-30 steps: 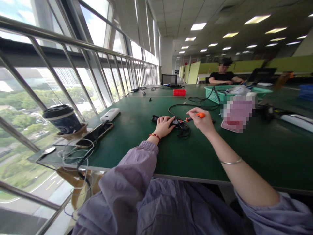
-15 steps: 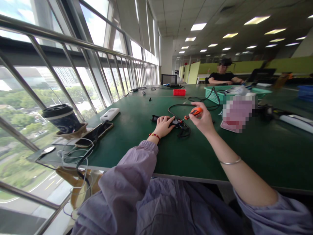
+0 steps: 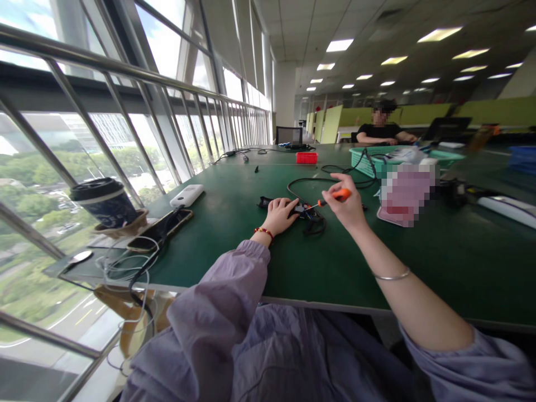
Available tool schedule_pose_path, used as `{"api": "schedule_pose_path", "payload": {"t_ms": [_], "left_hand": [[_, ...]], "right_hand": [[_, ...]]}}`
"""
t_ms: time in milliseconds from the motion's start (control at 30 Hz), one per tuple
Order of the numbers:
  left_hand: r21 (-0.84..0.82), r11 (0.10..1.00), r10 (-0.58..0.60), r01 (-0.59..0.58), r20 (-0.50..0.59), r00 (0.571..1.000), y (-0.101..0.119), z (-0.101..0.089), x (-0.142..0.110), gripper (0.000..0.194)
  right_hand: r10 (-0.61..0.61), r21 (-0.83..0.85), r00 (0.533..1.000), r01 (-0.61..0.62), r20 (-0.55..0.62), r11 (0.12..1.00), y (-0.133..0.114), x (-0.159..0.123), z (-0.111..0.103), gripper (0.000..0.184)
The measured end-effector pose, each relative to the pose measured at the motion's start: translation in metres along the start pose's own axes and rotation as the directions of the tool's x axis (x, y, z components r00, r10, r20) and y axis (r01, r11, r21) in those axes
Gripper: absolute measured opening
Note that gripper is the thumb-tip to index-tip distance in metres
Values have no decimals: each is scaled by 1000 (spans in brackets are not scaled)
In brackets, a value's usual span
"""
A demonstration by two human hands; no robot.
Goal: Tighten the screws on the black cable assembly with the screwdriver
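My left hand (image 3: 280,216) lies over a long black device (image 3: 263,202) and holds it down on the green table (image 3: 293,268); its middle is hidden under my fingers. To the right of those fingers, dark inner parts and a loop of black cable (image 3: 316,225) show, too small to tell apart. My right hand (image 3: 348,211) is closed around an orange-handled screwdriver (image 3: 341,194). Its thin shaft slants left and down, with the tip at the right end of the device. Whether the tip sits on a screw I cannot make out.
Right of my hands a pinkish blurred-out item (image 3: 408,195) stands before a green basket (image 3: 368,162). A red box (image 3: 306,158) sits farther back. On the left are a white device (image 3: 187,195), a phone (image 3: 161,231) and a lidded cup (image 3: 104,204). Another person (image 3: 383,131) sits across.
My right fingers shift around the screwdriver handle, and its tilt changes: steeper half a second ago, flatter now. My left hand and the device stay in place.
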State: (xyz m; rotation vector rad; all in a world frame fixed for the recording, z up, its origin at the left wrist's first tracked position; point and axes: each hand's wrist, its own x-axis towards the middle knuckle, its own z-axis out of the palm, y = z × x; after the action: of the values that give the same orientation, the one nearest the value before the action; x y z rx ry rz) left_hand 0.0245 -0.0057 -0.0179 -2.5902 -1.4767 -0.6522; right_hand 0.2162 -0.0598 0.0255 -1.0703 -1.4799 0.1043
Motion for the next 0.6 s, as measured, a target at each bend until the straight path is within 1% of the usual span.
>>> {"api": "schedule_pose_path", "payload": {"t_ms": [67,100,200,233,300,333,367,433,467,567,600], "left_hand": [[-1,1000,0,0,0,1000,0,0,0,51],[0,1000,1,-1,1,1000,0,0,0,51],[6,1000,2,-2,5,1000,0,-1,0,51],[7,1000,2,-2,4,1000,0,-1,0,51],[7,1000,2,-2,2,1000,0,-1,0,51],[6,1000,1,-2,3,1000,0,-1,0,51],[6,1000,1,-1,3,1000,0,0,0,51],[2,1000,-1,1,4,1000,0,0,0,51],[-1,1000,0,0,4,1000,0,0,0,51],[-10,1000,7,-7,-1,1000,-1,1,0,50],[-11,1000,8,-8,-3,1000,-1,1,0,50]], "right_hand": [[37,-44,999,-37,13,998,-1,0,-1,26],[44,-52,999,-43,23,998,-1,0,-1,26],[-9,-24,999,10,45,1000,-4,-1,-1,21],[-33,-7,999,33,41,999,-4,-1,-1,26],[-52,16,999,51,10,999,-5,-1,-1,46],[-44,16,999,44,-5,999,-5,-1,-1,50],[-29,4,999,29,-17,1000,-5,-1,-2,46],[-1,-33,1000,1,-17,999,-5,0,-3,28],[4,-42,1000,-5,-6,999,-4,0,-4,23],[-30,-11,999,30,20,999,-3,0,-3,20],[-52,14,998,51,20,999,-3,0,-3,26]]}}
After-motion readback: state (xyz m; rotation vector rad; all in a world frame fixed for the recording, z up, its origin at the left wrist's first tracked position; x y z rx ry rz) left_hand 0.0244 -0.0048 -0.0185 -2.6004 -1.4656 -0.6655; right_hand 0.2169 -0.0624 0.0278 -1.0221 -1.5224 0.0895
